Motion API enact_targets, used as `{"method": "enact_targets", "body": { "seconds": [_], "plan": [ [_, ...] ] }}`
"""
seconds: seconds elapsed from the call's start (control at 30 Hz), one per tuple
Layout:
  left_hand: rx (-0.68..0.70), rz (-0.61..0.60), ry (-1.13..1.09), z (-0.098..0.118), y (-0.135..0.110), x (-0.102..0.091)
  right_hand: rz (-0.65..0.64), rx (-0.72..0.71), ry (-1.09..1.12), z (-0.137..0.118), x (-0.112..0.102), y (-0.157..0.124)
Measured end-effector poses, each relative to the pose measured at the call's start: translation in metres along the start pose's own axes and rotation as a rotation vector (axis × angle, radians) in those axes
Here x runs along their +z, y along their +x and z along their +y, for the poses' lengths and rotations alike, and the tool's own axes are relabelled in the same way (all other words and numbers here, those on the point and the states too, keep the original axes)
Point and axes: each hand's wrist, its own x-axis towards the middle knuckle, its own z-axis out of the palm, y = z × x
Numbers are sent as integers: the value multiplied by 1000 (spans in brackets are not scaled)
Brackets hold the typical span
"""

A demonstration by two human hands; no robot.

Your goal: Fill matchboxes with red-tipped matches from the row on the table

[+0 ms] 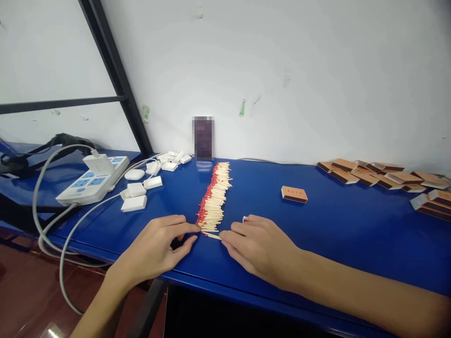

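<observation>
A long row of red-tipped matches (214,195) lies on the blue table (334,225), running from the wall toward me. My left hand (158,246) rests at the row's near end, thumb and forefinger pinched at the red heads. My right hand (259,246) lies opposite, its fingertips touching the other end of a single match (211,235) that sits between both hands. A small red and white object (244,218) peeks out behind my right knuckles. A closed orange matchbox (294,194) lies alone to the right of the row.
Several matchboxes (387,176) are piled at the far right. White small boxes (141,190) and a white power strip (93,180) with grey cables (63,234) sit at the left. A dark blurred object (203,137) leans against the white wall. Black bars (116,75) rise at the left.
</observation>
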Motion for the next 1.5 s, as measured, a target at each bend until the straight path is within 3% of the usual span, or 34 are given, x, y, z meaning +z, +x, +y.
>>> {"method": "enact_targets", "body": {
  "seconds": [0.53, 0.9, 1.13, 1.5],
  "plan": [
    [-18, -41, 2, 0, 1, 0, 92, 66, 73, -5, 4, 9],
    [-37, -168, -89, -1, 2, -3, 225, 94, 37, -4, 9, 5],
    [-78, -229, -122, 9, 1, -5, 220, 58, 66, -1, 7, 1],
    [-128, -205, -137, 13, 5, 1, 151, 47, 70, -1, 7, 0]
  ]
}}
